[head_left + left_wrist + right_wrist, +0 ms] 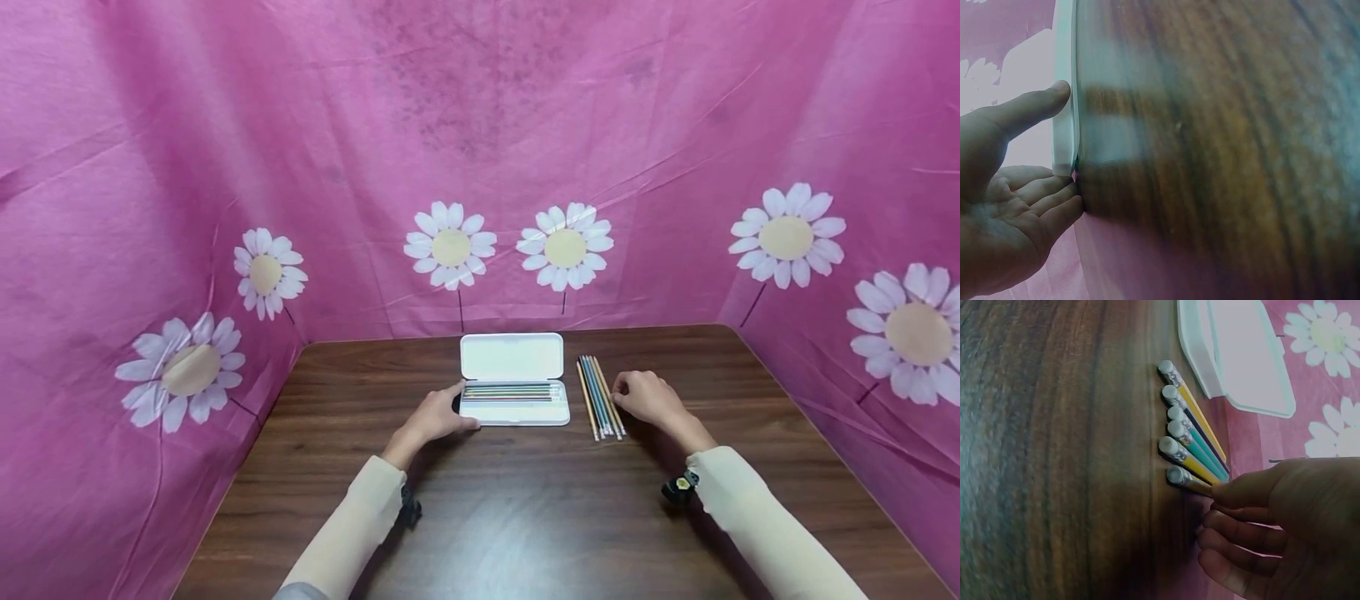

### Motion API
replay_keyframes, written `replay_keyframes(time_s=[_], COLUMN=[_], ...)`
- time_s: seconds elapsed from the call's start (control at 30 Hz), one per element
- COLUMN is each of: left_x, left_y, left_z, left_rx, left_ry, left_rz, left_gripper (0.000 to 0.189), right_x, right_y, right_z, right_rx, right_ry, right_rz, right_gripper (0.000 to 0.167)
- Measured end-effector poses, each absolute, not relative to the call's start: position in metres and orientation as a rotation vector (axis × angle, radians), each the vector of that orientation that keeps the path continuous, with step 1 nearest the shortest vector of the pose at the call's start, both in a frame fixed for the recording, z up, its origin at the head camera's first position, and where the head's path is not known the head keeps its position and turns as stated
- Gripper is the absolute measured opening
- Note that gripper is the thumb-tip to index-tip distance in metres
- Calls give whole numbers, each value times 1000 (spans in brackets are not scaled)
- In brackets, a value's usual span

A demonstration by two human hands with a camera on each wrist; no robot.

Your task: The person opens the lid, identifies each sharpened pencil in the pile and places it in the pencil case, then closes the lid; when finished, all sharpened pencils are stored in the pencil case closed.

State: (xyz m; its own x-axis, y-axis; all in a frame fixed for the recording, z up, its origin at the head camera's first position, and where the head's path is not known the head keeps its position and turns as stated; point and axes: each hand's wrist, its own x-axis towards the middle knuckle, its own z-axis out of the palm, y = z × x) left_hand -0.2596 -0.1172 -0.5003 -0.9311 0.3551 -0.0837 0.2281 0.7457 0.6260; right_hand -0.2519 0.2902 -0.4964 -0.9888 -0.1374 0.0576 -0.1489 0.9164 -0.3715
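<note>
A white pencil case (517, 414) lies with its lid (512, 357) raised at the back. Inside it several pencils (507, 392) lie side by side, eraser ends to the right. My left hand (433, 415) grips the case's left end, its thumb on the front wall and fingers round the left side. Right of the case, several more pencils (595, 398) form a loose row on the table, white erasers toward me. My right hand (651, 397) pinches the outermost pencil (1196, 484) between thumb and index finger, other fingers curled. That pencil's far end is hidden by the hand.
The dark wood table (510, 517) runs up to a pink cloth backdrop (337, 167) printed with daisies, which encloses the back and both sides. A dark wrist camera (678, 487) is strapped at the right sleeve, and another camera (410, 507) at the left.
</note>
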Motion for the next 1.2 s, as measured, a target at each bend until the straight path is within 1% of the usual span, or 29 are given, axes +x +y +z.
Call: replay_keyframes(time_s=[0.17,0.37,0.5,0.57,0.6,0.67,0.8,0.93,1.07,1.17,1.2], left_x=[-259,-260,-260,-260,-260,-260,-259,-260,-260,-260,-260], left_y=[-118,-117,-118,-118,-118,-118,-117,-117,-118,-118,-118], left_z=[-499,-498,-499,-500,-500,-500,-499,-500,-500,-500,-500], left_rx=[466,470,471,468,467,461,449,453,463,467,467], left_ry=[2747,2752,2753,2748,2747,2743,2737,2745,2748,2746,2745], left_rz=[942,949,935,936,935,938,945,944,939,942,940], left_gripper=[93,93,93,93,93,93,93,93,93,93,93], right_x=[-250,-253,-270,-275,-276,-269,-263,-264,-272,-270,-266], right_y=[288,283,298,302,302,296,292,293,300,301,298], right_z=[-496,-496,-523,-530,-531,-520,-513,-516,-533,-531,-524], right_rx=[184,143,127,103,82,43,32,28,-13,9,25], right_ry=[-3048,-3049,-3034,-3042,-3052,-3081,-3082,-3082,-3079,-3057,-3052], right_rz=[623,658,619,608,606,628,648,675,696,732,753], right_gripper=[11,14,13,12,12,11,13,17,21,24,23])
